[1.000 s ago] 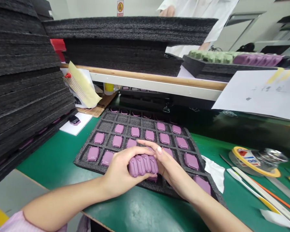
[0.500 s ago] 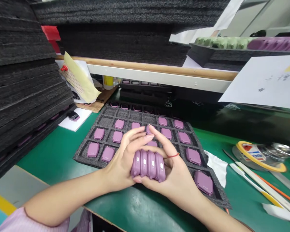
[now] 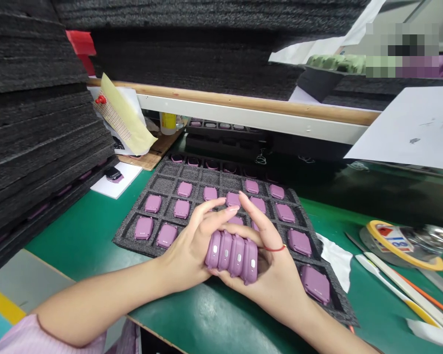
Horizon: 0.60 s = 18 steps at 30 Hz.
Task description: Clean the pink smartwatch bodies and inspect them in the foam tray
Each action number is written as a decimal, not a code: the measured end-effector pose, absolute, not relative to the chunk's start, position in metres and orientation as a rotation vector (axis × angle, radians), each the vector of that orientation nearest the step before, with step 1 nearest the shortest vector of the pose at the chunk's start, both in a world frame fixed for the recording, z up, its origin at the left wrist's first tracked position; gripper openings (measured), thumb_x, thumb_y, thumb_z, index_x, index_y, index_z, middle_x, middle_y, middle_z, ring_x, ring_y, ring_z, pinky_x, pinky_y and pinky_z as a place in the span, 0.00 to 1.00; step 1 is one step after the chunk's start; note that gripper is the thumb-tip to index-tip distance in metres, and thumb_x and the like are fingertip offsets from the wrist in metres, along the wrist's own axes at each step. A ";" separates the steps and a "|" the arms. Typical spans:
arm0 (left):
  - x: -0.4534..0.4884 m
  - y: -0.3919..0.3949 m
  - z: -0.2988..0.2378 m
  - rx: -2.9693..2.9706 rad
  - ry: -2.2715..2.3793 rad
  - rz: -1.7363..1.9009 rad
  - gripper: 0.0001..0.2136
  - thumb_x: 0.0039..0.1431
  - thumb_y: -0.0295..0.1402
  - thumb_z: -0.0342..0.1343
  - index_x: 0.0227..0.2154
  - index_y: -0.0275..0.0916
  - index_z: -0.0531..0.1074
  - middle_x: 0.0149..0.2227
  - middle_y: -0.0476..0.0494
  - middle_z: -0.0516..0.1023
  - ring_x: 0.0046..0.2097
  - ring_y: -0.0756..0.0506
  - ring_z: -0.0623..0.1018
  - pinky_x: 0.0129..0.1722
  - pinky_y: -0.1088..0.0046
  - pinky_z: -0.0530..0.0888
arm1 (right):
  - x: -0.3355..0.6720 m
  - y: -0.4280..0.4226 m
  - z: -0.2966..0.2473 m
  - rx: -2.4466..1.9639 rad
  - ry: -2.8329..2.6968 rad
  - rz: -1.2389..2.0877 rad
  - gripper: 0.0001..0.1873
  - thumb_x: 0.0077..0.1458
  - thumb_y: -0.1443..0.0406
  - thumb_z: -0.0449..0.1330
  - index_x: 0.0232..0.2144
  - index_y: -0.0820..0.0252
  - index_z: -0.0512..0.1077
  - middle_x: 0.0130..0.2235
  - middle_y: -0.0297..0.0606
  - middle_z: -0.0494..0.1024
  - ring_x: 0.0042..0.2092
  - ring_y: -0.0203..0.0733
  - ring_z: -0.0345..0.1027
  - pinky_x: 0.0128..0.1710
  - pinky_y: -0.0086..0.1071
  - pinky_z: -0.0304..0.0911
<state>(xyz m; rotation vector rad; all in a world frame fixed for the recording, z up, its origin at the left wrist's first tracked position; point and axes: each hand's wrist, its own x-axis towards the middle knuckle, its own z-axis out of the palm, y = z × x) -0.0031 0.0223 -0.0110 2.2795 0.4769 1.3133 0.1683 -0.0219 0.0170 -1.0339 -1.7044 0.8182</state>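
A row of several purple smartwatch cases [image 3: 237, 255], pressed side by side, is held between my two hands over the near edge of a black foam tray [image 3: 161, 186]. Each case shows a small pale oval on its side. My left hand [image 3: 194, 238] closes on the row's left end, fingers arched over the top. My right hand [image 3: 275, 275], with a red cord at the base of a finger, cups the row from below and the right. More purple cases [image 3: 143, 228] lie flat in the tray's compartments; my hands hide some of them.
Tall stacks of black foam trays [image 3: 40, 108] rise at the left. A shelf edge [image 3: 243, 110] crosses above the green table [image 3: 77, 231]. At right lie a round glass bottle [image 3: 395, 241], a toothbrush [image 3: 395, 290] and crumpled white tissue [image 3: 335, 258]. A dark watch [image 3: 113, 174] rests on white paper.
The whole view has shifted slightly, so most things appear a little farther right. Both hands still hold the row of cases, which has turned slightly.
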 end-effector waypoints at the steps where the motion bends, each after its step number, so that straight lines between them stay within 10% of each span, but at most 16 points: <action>1: -0.003 0.022 -0.011 2.286 0.472 1.326 0.40 0.63 0.35 0.59 0.71 0.53 0.41 0.66 0.35 0.58 0.70 0.34 0.59 0.64 0.47 0.68 | 0.168 -0.021 0.016 -1.031 -1.704 0.814 0.56 0.47 0.66 0.73 0.70 0.42 0.47 0.53 0.38 0.80 0.49 0.47 0.79 0.54 0.42 0.72; 10: -0.006 0.020 -0.010 2.350 0.589 1.355 0.37 0.66 0.40 0.56 0.71 0.53 0.42 0.70 0.33 0.45 0.72 0.31 0.53 0.67 0.41 0.61 | 0.161 -0.020 0.022 -1.005 -1.546 1.070 0.58 0.45 0.69 0.71 0.71 0.50 0.45 0.50 0.41 0.81 0.50 0.50 0.78 0.56 0.46 0.70; 18: -0.009 0.018 -0.006 2.489 0.580 1.371 0.32 0.67 0.40 0.55 0.69 0.49 0.49 0.70 0.33 0.50 0.71 0.33 0.56 0.65 0.47 0.65 | 0.160 -0.019 0.025 -0.934 -1.506 1.219 0.59 0.44 0.71 0.69 0.71 0.50 0.43 0.36 0.31 0.82 0.35 0.41 0.77 0.39 0.35 0.73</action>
